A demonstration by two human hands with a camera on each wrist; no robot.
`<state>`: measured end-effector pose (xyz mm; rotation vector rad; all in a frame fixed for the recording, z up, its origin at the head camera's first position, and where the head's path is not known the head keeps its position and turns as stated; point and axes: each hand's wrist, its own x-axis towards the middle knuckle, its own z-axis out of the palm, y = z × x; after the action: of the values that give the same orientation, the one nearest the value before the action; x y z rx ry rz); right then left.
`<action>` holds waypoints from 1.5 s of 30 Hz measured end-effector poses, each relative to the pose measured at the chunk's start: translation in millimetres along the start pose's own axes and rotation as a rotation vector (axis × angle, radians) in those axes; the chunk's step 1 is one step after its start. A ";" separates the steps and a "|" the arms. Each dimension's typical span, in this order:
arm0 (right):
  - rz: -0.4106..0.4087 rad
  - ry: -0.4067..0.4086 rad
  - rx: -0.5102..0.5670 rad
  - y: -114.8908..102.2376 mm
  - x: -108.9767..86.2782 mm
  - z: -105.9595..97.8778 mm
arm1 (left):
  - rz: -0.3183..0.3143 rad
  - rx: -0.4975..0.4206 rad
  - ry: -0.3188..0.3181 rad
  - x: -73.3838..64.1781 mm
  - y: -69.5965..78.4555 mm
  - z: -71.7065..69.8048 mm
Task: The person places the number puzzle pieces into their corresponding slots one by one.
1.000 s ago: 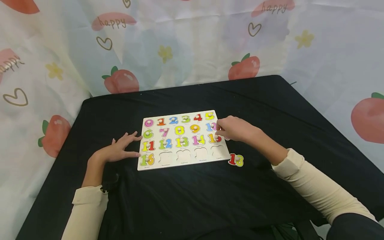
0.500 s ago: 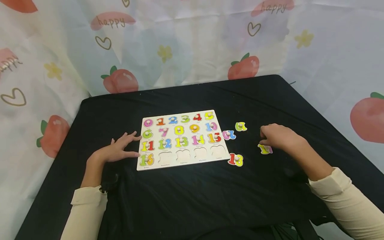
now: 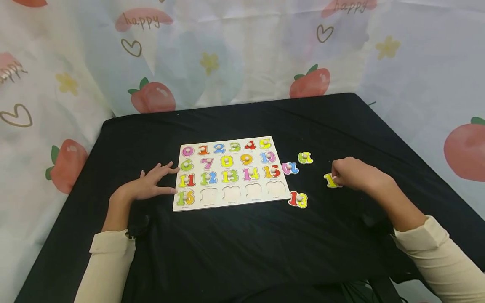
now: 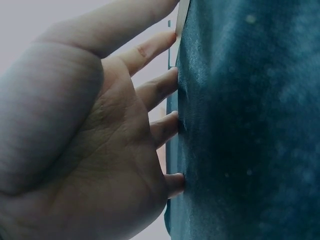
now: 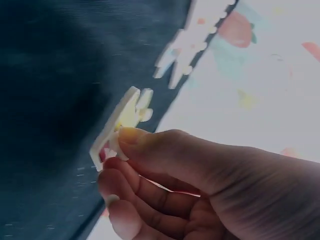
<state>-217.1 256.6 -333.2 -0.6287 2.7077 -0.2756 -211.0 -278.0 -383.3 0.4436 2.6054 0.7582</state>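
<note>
A wooden number puzzle board (image 3: 232,193) lies on the black cloth. Its knobbed numbers run from 0 to 16, and several recesses in the front row are bare. My left hand (image 3: 149,184) has its fingers spread, with thumb and fingertips at the board's left edge; the left wrist view shows them extended. To the right of the board, my right hand (image 3: 356,174) pinches a number puzzle piece (image 5: 127,115) between thumb and fingers. Its yellow 1 (image 3: 331,181) shows in the head view; the hand hides the other digit. In the right wrist view the piece looks tilted.
A red and yellow 18 piece (image 3: 298,199) lies by the board's front right corner. An upside-down pink and blue 20 piece (image 3: 290,168) is close to the right edge, with an upside-down 19 piece (image 3: 305,158) behind it. A patterned curtain (image 3: 235,54) hangs behind the table.
My right hand has moved right from the board's right edge to the yellow-1 piece and now pinches it, covering its second digit. The left hand has stayed at the board's left edge.
</note>
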 end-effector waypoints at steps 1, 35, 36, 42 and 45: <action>-0.016 0.023 -0.011 -3.7 1.3 -2.0 | 0.000 0.002 0.003 0.2 0.1 -1.0; -0.424 -0.005 -0.304 -186.5 86.5 25.5 | 0.034 0.072 0.078 0.6 8.3 1.9; -0.445 0.009 -0.322 -190.4 88.0 28.0 | 0.035 0.070 0.081 0.7 8.3 1.9; -0.519 0.064 -0.397 -209.0 98.0 43.4 | 0.030 0.064 0.076 1.6 6.6 2.3; -0.535 0.057 -0.385 -215.2 103.5 47.8 | 0.024 0.066 0.069 1.9 5.7 2.3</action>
<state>-202.6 14.1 -350.5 -1.4760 2.6119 0.1116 -210.6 -271.7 -382.4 0.4768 2.7009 0.7086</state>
